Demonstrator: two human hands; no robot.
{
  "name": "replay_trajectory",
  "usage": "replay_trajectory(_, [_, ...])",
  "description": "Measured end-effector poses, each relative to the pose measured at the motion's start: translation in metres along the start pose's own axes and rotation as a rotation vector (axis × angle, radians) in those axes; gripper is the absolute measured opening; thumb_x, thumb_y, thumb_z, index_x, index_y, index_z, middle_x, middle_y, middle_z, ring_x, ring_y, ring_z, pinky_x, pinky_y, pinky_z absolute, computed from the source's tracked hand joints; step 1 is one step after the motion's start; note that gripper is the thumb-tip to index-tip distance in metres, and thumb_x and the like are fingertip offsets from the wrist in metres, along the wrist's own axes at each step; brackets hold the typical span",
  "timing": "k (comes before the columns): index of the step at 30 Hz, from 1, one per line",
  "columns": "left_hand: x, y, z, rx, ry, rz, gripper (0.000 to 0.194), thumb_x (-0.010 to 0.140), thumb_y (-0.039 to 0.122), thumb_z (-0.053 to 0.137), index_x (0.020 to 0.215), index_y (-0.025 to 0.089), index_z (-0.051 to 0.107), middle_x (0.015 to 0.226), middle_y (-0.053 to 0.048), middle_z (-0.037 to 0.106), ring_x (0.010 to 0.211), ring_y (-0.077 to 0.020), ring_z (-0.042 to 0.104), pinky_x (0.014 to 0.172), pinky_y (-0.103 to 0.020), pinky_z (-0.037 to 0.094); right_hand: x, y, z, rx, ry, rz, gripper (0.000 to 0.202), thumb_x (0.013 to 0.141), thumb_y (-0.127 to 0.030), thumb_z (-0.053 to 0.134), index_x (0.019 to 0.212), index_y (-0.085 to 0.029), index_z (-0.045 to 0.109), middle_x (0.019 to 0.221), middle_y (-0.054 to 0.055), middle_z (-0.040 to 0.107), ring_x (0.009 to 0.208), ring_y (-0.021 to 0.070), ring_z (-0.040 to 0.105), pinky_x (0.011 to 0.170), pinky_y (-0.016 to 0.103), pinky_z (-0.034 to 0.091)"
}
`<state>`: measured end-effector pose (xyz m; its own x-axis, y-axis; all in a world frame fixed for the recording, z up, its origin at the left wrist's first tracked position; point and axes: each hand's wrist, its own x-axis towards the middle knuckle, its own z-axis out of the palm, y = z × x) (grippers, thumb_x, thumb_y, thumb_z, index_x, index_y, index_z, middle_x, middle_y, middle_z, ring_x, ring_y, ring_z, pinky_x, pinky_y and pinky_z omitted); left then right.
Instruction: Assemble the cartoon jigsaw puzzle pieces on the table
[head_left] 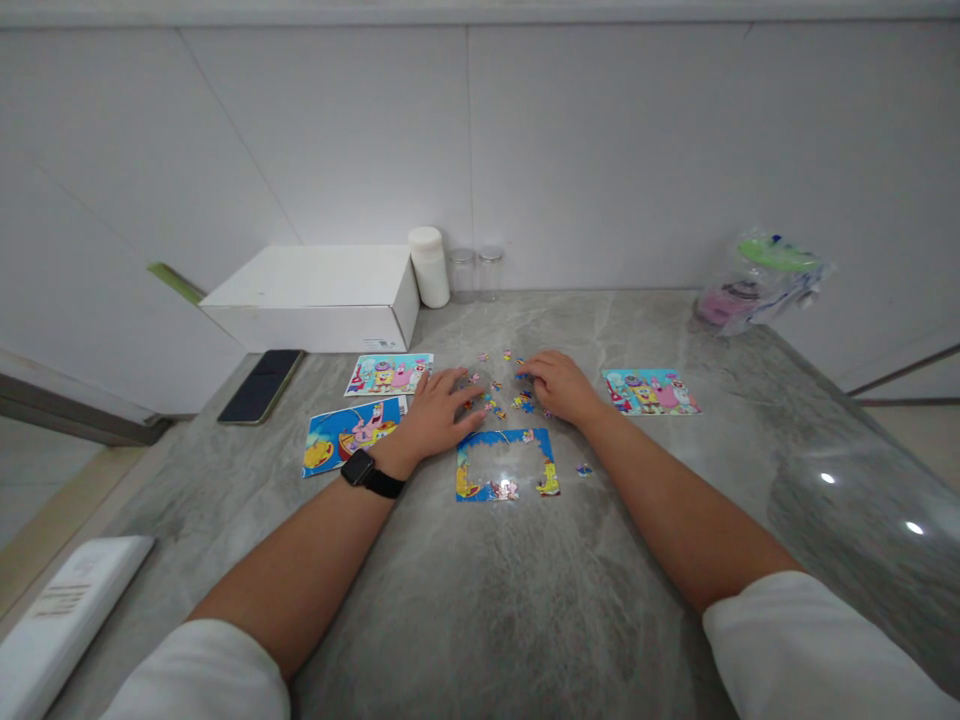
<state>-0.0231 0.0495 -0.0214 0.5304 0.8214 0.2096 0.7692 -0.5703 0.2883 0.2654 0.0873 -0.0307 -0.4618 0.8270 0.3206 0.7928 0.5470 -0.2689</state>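
Note:
In the head view, a jigsaw frame (463, 462) of joined blue and yellow edge pieces lies on the grey table, its middle unfilled and a gap in its lower edge. Loose puzzle pieces (495, 405) are scattered just beyond it. My left hand (439, 415), with a black watch on the wrist, rests with fingers spread at the left of these pieces. On their right side, my right hand (559, 385) has its fingers bent together, the tips at a small puzzle piece (522, 375) that they partly hide. One stray piece (584, 470) lies right of the frame.
Cartoon picture cards (390, 374) lie at left, and another card (651, 391) at right. A phone (261, 387), white box (315, 290), white bottle (429, 268) and clear glasses (476, 275) stand farther back. A plastic bag (757, 285) sits at the back right corner.

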Motion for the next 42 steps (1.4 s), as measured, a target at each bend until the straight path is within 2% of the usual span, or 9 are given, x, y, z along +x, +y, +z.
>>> replay_trajectory(6, [-0.001, 0.001, -0.001, -0.036, 0.018, -0.006, 0.048, 0.1, 0.05, 0.064, 0.144, 0.032, 0.067, 0.158, -0.012, 0.054, 0.15, -0.0368, 0.045, 0.129, -0.071, 0.02, 0.0, -0.003, 0.002, 0.003, -0.001, -0.005, 0.044, 0.09, -0.006, 0.052, 0.119, -0.022, 0.081, 0.123, 0.011, 0.078, 0.118, 0.0272, 0.065, 0.108, 0.041, 0.046])
replay_trajectory(12, [-0.001, 0.003, -0.005, -0.079, -0.06, 0.097, 0.036, 0.1, 0.051, 0.064, 0.131, 0.036, 0.076, 0.162, -0.008, 0.051, 0.152, -0.0365, 0.043, 0.129, -0.072, 0.018, -0.001, -0.004, 0.002, 0.004, 0.0, -0.033, 0.044, 0.09, -0.005, 0.052, 0.118, -0.021, 0.081, 0.122, 0.01, 0.078, 0.118, 0.0265, 0.066, 0.109, 0.039, 0.045])
replay_trajectory(17, [-0.002, 0.006, -0.004, -0.069, -0.043, 0.116, 0.041, 0.1, 0.051, 0.065, 0.137, 0.035, 0.073, 0.162, -0.009, 0.051, 0.153, -0.0363, 0.042, 0.13, -0.071, 0.019, 0.0, -0.005, 0.001, -0.001, -0.017, -0.031, 0.042, 0.091, -0.005, 0.052, 0.116, -0.021, 0.082, 0.122, 0.009, 0.078, 0.118, 0.0265, 0.065, 0.108, 0.039, 0.045])
replay_trajectory(22, [-0.003, 0.008, -0.001, -0.086, -0.066, 0.192, 0.036, 0.099, 0.052, 0.066, 0.131, 0.036, 0.076, 0.164, -0.007, 0.049, 0.155, -0.0363, 0.041, 0.132, -0.069, 0.015, 0.001, -0.007, 0.0, -0.002, -0.042, -0.038, 0.041, 0.093, -0.006, 0.054, 0.118, -0.022, 0.081, 0.121, 0.009, 0.078, 0.118, 0.0261, 0.064, 0.109, 0.04, 0.044])
replay_trajectory(27, [-0.002, 0.008, -0.002, -0.106, -0.036, 0.155, 0.034, 0.099, 0.048, 0.067, 0.126, 0.031, 0.077, 0.16, -0.01, 0.054, 0.153, -0.0358, 0.044, 0.131, -0.069, 0.019, -0.001, -0.019, -0.005, -0.083, -0.081, -0.081, 0.047, 0.094, -0.01, 0.058, 0.132, -0.029, 0.077, 0.144, 0.01, 0.067, 0.137, 0.0296, 0.053, 0.118, 0.048, 0.035])
replay_trajectory(31, [-0.001, 0.01, -0.002, -0.104, -0.061, 0.168, 0.042, 0.1, 0.048, 0.065, 0.138, 0.031, 0.07, 0.16, -0.009, 0.056, 0.155, -0.0347, 0.042, 0.133, -0.068, 0.014, -0.002, -0.024, -0.002, -0.119, -0.098, -0.104, 0.051, 0.094, -0.01, 0.059, 0.136, -0.033, 0.075, 0.156, 0.009, 0.058, 0.146, 0.0305, 0.045, 0.122, 0.051, 0.031])
replay_trajectory(36, [0.002, 0.013, 0.003, -0.091, -0.109, 0.18, 0.058, 0.103, 0.054, 0.059, 0.155, 0.031, 0.054, 0.164, -0.009, 0.053, 0.159, -0.0347, 0.036, 0.133, -0.067, 0.008, 0.001, -0.018, 0.005, -0.122, -0.004, 0.022, 0.058, 0.089, -0.005, 0.056, 0.139, -0.03, 0.072, 0.152, 0.01, 0.063, 0.14, 0.031, 0.051, 0.121, 0.051, 0.033])
replay_trajectory(40, [0.002, 0.013, 0.008, -0.053, -0.11, 0.177, 0.061, 0.105, 0.056, 0.054, 0.159, 0.029, 0.049, 0.164, -0.01, 0.053, 0.16, -0.0345, 0.036, 0.134, -0.067, 0.003, 0.002, -0.012, 0.004, -0.111, 0.123, 0.217, 0.057, 0.09, -0.005, 0.053, 0.143, -0.02, 0.067, 0.142, 0.015, 0.07, 0.132, 0.0323, 0.056, 0.117, 0.048, 0.035])
replay_trajectory(42, [0.002, 0.012, 0.008, -0.03, -0.1, 0.174, 0.062, 0.105, 0.057, 0.052, 0.16, 0.027, 0.049, 0.164, -0.011, 0.053, 0.16, -0.035, 0.035, 0.134, -0.067, 0.002, 0.002, -0.01, 0.002, -0.094, 0.14, 0.283, 0.057, 0.089, -0.005, 0.052, 0.143, -0.017, 0.066, 0.138, 0.016, 0.072, 0.128, 0.0326, 0.059, 0.115, 0.048, 0.037])
